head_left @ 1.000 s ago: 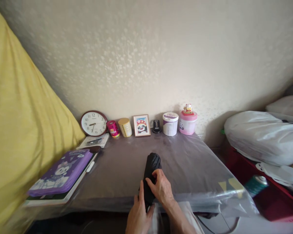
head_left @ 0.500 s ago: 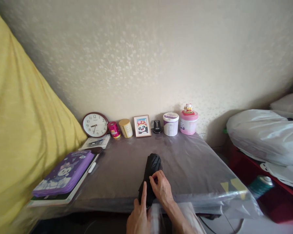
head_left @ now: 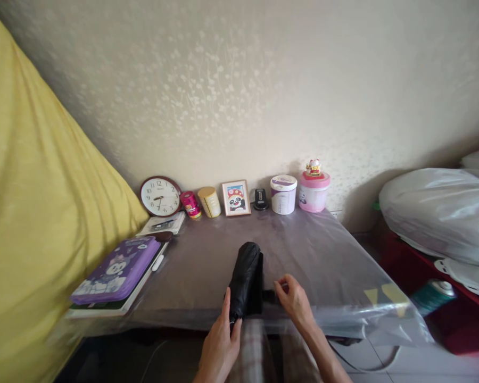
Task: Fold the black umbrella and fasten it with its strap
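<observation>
The left hand (head_left: 220,344) grips the near end of a folded black umbrella (head_left: 247,279), fingers wrapped against its left side. The umbrella lies on the table (head_left: 323,255) (covered with clear plastic sheet), its far end pointing away from the hands. The right hand (head_left: 293,300), just right of the umbrella, pinches the umbrella's black strap (head_left: 270,296) between thumb and fingertips; the strap runs sideways from the umbrella body.

Beyond the hands, along the wall, stands one row of items: one wall clock (head_left: 160,196), one pink can (head_left: 191,204), one yellow can (head_left: 209,201), one framed panda picture (head_left: 236,198), one small black device (head_left: 260,199), one white tub (head_left: 283,194), one pink tub (head_left: 314,191) with a figurine on top.

Left of the left hand lies one purple case (head_left: 117,270) on a book. Nothing lies between the hands and the row.

Right of the right hand, off the table, sits one white plastic bag (head_left: 435,213).
</observation>
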`<state>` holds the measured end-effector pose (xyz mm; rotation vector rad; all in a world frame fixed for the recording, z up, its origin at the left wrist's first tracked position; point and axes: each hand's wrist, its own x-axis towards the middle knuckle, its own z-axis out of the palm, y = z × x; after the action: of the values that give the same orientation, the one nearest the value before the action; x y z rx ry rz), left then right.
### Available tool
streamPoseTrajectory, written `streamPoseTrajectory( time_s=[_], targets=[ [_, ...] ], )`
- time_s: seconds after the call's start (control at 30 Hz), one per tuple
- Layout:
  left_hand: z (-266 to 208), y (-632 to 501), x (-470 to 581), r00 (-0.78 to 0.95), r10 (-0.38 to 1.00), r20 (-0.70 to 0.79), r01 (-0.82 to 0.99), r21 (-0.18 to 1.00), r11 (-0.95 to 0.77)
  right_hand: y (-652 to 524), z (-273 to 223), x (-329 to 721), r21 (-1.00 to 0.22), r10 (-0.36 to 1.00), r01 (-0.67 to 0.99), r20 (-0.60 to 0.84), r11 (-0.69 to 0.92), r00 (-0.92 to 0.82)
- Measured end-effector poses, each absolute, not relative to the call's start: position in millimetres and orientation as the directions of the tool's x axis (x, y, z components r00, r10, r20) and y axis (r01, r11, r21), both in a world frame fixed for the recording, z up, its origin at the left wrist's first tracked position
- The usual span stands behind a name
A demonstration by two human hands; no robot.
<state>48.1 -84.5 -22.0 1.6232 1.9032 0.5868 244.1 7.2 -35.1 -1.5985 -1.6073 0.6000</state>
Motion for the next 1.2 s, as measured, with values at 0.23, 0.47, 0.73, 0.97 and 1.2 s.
streamPoseTrajectory(
  time_s=[0.23, 0.47, 0.73, 0.97, 1.2],
  targets=[
    [-17, -96, 53, -0.211, 0.976, -0.045, 0.92, 0.33, 0.214, 12, -40, 273, -0.772, 0.981, 0.633, 0.164, 0.063, 0.102],
    [-18, -98, 53, -0.136, 0.966, -0.218, 0.961, 0.209, 0.182, 12, -42, 275, -0.782, 0.985, 0.622, 0.135, 0.037, 0.111],
    [-27, -87, 20, -0.185, 0.981, -0.05, 0.967, 0.167, 0.191, 11, -45, 277, -0.841, 0.985, 0.538, 0.133, 0.052, 0.113],
    [-45, -84, 16, -0.16, 0.987, -0.01, 0.986, 0.038, 0.16, 9, -50, 278, -0.812, 0.976, 0.577, 0.188, 0.091, 0.111],
    [-57, -72, 9, -0.229, 0.972, 0.045, 0.971, -0.06, 0.232, 10, -52, 278, -0.807, 0.962, 0.576, 0.242, 0.129, 0.123]
  ],
)
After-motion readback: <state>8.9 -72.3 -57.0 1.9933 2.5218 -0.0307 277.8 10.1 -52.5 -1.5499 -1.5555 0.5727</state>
